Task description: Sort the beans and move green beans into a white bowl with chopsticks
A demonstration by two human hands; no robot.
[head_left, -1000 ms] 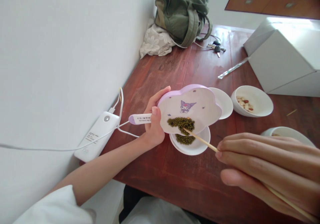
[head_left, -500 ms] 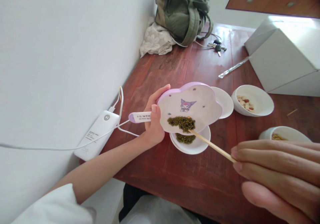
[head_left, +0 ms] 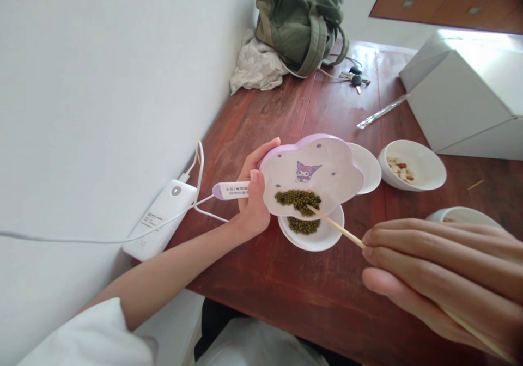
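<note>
My left hand (head_left: 255, 202) is closed round the side of a cloud-shaped plate (head_left: 335, 164) with a lilac rim and a cartoon figure, tilted toward me. Small green beans (head_left: 300, 200), probably mung beans, lie heaped at its lower edge. A tag (head_left: 231, 190) with print juts out by my thumb. My right hand (head_left: 441, 273) grips a wooden chopstick (head_left: 337, 227), its tip among the beans. Right below the plate's lower edge stands a white bowl (head_left: 327, 238) with more green beans in it. Another white dish (head_left: 370, 170) is partly hidden behind the plate.
On the right stand a white bowl (head_left: 429, 164) with pale and reddish bits and another bowl (head_left: 461, 216), partly covered by my right hand. A white box (head_left: 461, 93), keys (head_left: 355, 77) and a green bag (head_left: 294, 23) lie farther back. A power bank (head_left: 163, 219) with cables leans at the left wall.
My right hand has moved left, toward the plate, with the chopstick; its tip has shifted slightly up and left among the beans. My left hand and the plate have hardly moved.
</note>
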